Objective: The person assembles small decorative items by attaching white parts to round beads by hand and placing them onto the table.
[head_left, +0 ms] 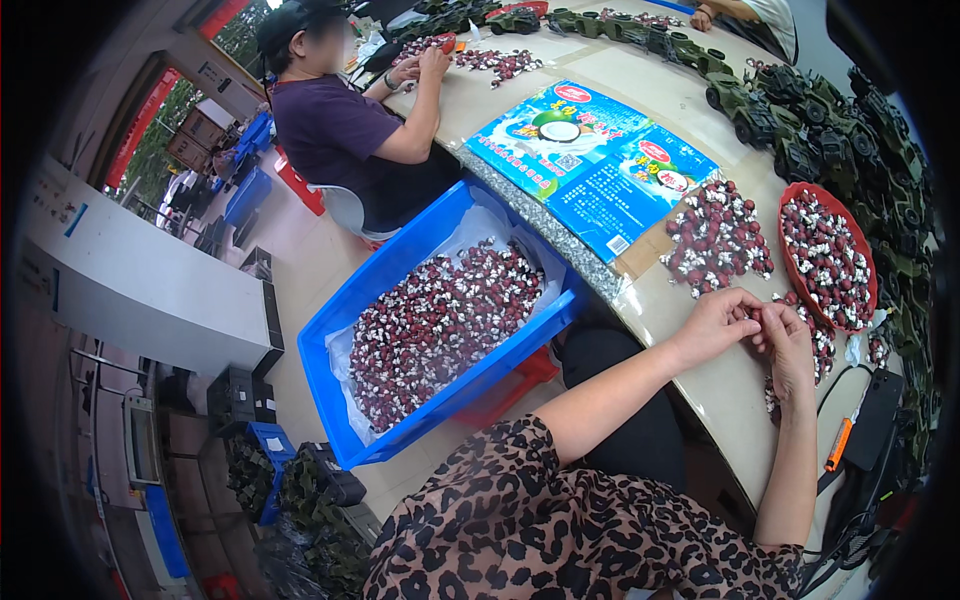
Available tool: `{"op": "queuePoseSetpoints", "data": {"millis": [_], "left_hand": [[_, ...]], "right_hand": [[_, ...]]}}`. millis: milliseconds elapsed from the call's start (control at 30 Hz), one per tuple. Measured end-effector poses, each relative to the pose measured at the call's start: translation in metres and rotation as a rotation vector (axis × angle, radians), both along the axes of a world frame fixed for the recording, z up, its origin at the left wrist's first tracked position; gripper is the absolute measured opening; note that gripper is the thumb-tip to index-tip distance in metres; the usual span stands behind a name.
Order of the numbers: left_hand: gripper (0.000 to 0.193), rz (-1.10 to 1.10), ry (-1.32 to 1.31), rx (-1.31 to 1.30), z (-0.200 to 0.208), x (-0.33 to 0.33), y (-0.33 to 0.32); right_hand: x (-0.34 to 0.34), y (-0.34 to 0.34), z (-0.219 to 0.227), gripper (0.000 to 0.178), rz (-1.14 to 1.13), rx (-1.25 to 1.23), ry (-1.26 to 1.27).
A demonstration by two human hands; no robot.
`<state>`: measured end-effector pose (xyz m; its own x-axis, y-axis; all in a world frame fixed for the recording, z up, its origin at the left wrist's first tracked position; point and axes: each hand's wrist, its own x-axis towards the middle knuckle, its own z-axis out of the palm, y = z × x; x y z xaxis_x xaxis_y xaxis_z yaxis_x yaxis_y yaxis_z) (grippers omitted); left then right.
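Observation:
My left hand [718, 326] and my right hand [788, 350] meet above the table edge, fingertips pinched together. Whatever they hold between them is too small and covered to make out. Just beyond my left hand spreads a loose pile of small dark-red and white pieces [716, 236]. A red basket [868, 250] full of the same kind of pieces stands right of that pile. More pieces [824, 350] lie beside and partly behind my right hand.
A blue bin [325, 400] lined with clear plastic, holding many such pieces, stands left of me below the table. Flattened blue printed cardboard [590, 165] covers part of the tabletop. Green toy vehicles [830, 130] line the far side. An orange cutter [838, 444] and black phone [880, 420] lie at right. A co-worker [335, 130] sits far left.

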<state>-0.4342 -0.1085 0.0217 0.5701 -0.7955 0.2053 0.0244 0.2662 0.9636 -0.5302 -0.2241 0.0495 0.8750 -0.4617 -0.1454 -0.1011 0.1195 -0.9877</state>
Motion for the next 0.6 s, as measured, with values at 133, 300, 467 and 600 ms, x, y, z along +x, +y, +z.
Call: {"op": "queuePoseSetpoints", "data": {"millis": [133,300,467,600], "left_hand": [[0.019,-0.108,0.076,-0.095,-0.009,0.002,-0.003],[0.019,-0.119,0.260,-0.182,-0.006,0.007,0.002],[0.017,-0.076,0.203,-0.129,-0.003,0.003,-0.001],[0.018,-0.077,0.158,-0.071,-0.004,0.002,0.000]], "right_hand": [[-0.004,-0.006,0.001,0.023,-0.091,0.073,0.075],[0.003,0.008,0.008,0.023,-0.049,0.159,-0.006],[0.001,0.005,0.004,0.019,-0.004,0.173,-0.022],[0.001,0.003,0.003,0.017,-0.016,0.162,0.009]]}}
